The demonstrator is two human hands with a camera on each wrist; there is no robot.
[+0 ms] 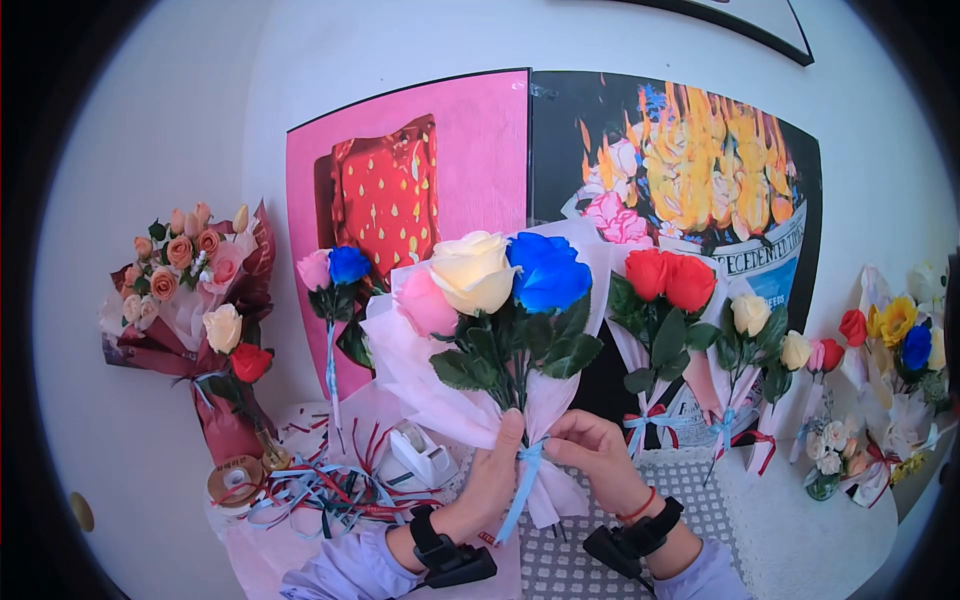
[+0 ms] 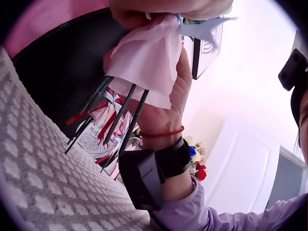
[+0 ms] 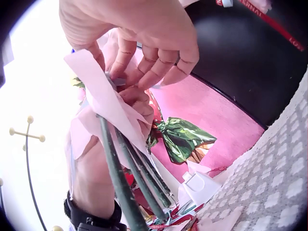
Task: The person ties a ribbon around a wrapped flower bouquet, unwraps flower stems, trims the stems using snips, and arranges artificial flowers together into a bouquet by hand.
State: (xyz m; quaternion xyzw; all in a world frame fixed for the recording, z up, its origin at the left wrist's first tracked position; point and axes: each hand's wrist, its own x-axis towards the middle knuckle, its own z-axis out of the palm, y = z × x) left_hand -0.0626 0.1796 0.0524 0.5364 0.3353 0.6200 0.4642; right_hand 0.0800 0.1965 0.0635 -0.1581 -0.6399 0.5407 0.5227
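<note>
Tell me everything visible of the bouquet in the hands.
The bouquet stands roughly upright: pink, cream and blue roses above green leaves, in pale pink, paper-like wrap. Dark green stems poke out below. A light blue ribbon circles its neck. The left hand grips it there; the right hand seems to pinch the ribbon.

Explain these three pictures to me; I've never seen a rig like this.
No machine here: a person works with two bare hands, a black camera on each wrist. The wide picture comes from a head-worn camera, looking forward and down; the other two come from the wrists. The left hand grips a wrapped bouquet with a pink rose, a cream rose and a blue rose, while the right hand pinches its light blue ribbon. On the table lie tangled ribbons and a white tape dispenser. More bouquets show behind.
</note>
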